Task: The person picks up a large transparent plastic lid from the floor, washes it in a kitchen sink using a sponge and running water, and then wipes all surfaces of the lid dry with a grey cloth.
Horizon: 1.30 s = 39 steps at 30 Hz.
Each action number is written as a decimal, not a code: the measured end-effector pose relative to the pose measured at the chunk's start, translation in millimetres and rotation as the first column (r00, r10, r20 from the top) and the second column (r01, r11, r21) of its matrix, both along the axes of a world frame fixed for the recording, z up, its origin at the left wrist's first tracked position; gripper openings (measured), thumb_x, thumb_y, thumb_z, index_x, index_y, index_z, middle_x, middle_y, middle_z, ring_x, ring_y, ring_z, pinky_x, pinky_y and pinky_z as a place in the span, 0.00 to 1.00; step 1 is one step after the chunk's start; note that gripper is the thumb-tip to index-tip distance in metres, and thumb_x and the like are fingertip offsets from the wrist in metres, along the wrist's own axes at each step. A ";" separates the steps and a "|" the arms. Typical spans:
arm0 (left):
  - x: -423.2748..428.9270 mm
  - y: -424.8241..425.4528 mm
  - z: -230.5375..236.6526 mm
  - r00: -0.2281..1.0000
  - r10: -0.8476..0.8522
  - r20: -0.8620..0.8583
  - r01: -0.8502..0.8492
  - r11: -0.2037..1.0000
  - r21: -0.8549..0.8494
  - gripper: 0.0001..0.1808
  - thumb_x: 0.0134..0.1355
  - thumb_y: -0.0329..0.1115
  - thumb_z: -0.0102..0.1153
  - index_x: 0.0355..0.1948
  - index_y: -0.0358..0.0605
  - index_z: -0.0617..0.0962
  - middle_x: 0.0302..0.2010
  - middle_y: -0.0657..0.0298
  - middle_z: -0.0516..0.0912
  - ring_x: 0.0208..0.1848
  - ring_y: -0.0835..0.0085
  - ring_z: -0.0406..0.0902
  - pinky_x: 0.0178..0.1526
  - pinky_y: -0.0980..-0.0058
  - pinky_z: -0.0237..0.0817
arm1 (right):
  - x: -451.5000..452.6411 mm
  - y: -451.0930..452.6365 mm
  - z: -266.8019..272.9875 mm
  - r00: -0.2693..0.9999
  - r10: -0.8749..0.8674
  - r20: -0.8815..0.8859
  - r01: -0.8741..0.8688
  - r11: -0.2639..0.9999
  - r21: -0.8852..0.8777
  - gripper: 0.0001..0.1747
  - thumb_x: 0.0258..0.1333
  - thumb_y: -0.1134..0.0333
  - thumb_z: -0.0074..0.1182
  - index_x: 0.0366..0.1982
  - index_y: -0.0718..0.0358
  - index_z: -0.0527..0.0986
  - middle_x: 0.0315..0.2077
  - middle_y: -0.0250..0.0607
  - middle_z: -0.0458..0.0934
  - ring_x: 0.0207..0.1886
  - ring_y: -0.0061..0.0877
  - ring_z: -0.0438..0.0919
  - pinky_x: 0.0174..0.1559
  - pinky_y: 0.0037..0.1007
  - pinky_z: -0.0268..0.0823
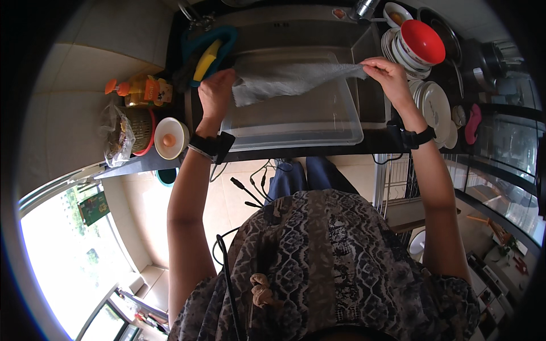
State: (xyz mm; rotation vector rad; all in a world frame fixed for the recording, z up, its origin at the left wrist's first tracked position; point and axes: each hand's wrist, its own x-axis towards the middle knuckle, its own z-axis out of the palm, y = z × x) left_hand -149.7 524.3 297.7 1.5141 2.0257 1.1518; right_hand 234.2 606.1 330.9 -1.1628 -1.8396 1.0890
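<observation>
A thin grey cloth (281, 83) is stretched between my two hands above the sink. My left hand (216, 91) grips its left end, and my right hand (386, 76) pinches the right end between thumb and fingers. The cloth hangs wider on the left and narrows towards the right. Beneath it, a clear plastic tray or lid (294, 121) lies across the metal sink (371, 93), reaching its front edge. Both wrists carry black bands with a small dark unit.
Left of the sink are a blue holder (230, 36) with a yellow sponge (207, 59), an orange pump bottle (145, 90) and a bowl (171, 143) holding an egg. To the right stand stacked bowls, a red bowl (422, 41) on top, and plates (434, 108). A faucet (364, 7) is behind.
</observation>
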 end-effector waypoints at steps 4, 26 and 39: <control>-18.2 0.6 -1.6 0.919 -0.052 0.390 0.001 0.991 0.132 0.12 0.61 0.35 0.53 0.39 0.38 0.80 0.29 0.63 0.83 0.33 0.79 0.77 0.40 0.79 0.68 | -10.3 0.5 3.2 0.999 0.042 -0.006 -0.041 0.988 0.149 0.07 0.51 0.74 0.58 0.34 0.63 0.80 0.33 0.31 0.78 0.30 0.13 0.71 0.32 0.15 0.62; -18.4 -61.9 -27.7 0.926 -0.373 -0.065 0.359 0.920 -0.160 0.15 0.55 0.29 0.59 0.44 0.41 0.73 0.36 0.55 0.81 0.37 0.58 0.81 0.35 0.70 0.73 | -22.1 -24.8 -39.3 0.600 0.663 0.447 -0.555 0.748 -0.364 0.36 0.51 0.67 0.56 0.62 0.52 0.59 0.62 0.44 0.59 0.64 0.39 0.58 0.63 0.35 0.54; -12.0 -136.0 -55.8 0.930 0.128 -0.344 -0.157 0.986 -0.058 0.24 0.52 0.32 0.62 0.50 0.40 0.71 0.41 0.51 0.74 0.46 0.54 0.72 0.51 0.61 0.63 | -124.6 -29.4 -105.2 0.048 0.850 0.524 -0.769 0.366 -0.523 0.33 0.62 0.38 0.24 0.66 0.32 0.39 0.68 0.30 0.27 0.70 0.41 0.25 0.63 0.62 0.29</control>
